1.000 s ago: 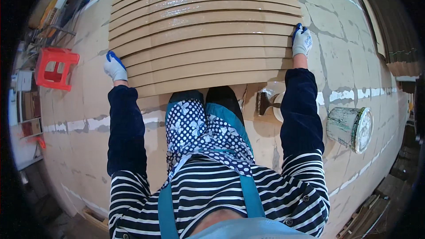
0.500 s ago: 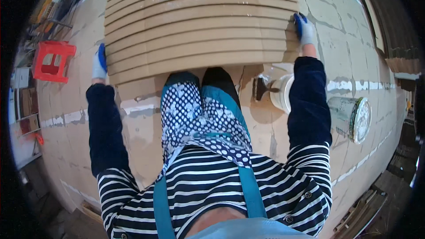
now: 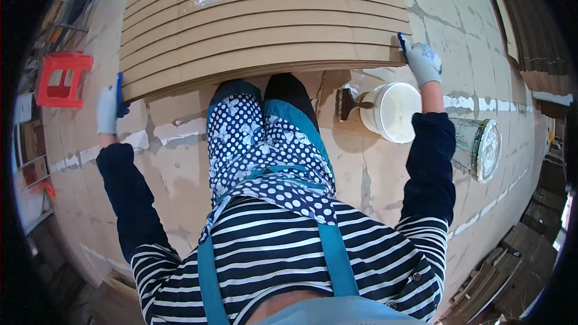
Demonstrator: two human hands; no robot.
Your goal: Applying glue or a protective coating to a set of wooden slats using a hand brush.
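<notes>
Several long light-brown wooden boards (image 3: 259,30) lie side by side, overlapping, on a cardboard-covered floor in front of me. Some far ones shine wet. My left hand (image 3: 110,107), in a white and blue glove, grips the left end of the nearest board (image 3: 265,63). My right hand (image 3: 421,60), gloved the same way, grips its right end. The board's near edge hangs just above my dark shoes (image 3: 265,87).
A white bucket (image 3: 394,111) with a flat brush (image 3: 349,103) resting on its rim stands right of my feet. A tin can (image 3: 481,149) lies further right. A red plastic stool (image 3: 60,78) is at the left. Dark boards (image 3: 530,30) are stacked at the upper right.
Both hands have spread outward to the ends of the nearest board and closed on it. Its near edge has come up off the floor, over my shoes.
</notes>
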